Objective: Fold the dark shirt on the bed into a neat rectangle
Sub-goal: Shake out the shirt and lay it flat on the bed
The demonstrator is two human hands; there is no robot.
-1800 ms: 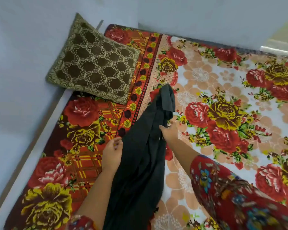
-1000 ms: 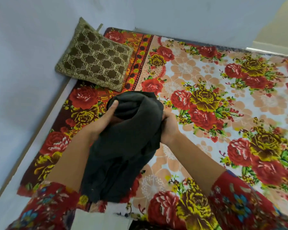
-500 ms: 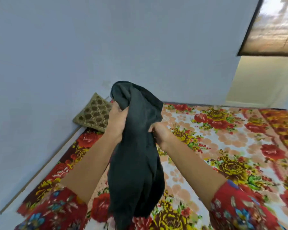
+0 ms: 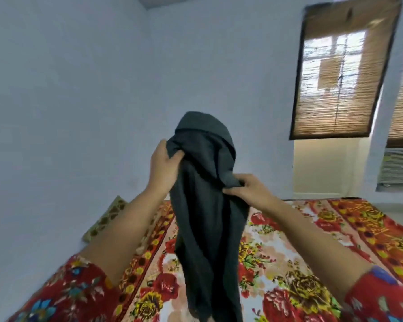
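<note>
Two hands are holding the dark shirt [image 4: 205,205] up in the air over the bed [image 4: 312,240], in front of the pale wall. The left hand [image 4: 164,163] is gripping a bunch of fabric near the top, on the shirt's left side, thumb pressing into the cloth. The right hand [image 4: 248,188] is sitting a bit lower on the right side, fingers pinching a fold. The shirt is rising to a rounded peak above both hands & hanging down bunched and creased btwn the forearms; its lower end is running out of view at the bottom edge, so can't tell if it's touching the bed. A floral sheet w/ red and yellow roses is covering the bed. A patterned pillow [image 4: 107,219] is leaning against the wall at the bed's left edge, partly hidden behind the left forearm. A bamboo blind [image 4: 342,73] is hanging over the window at upper right.
</note>
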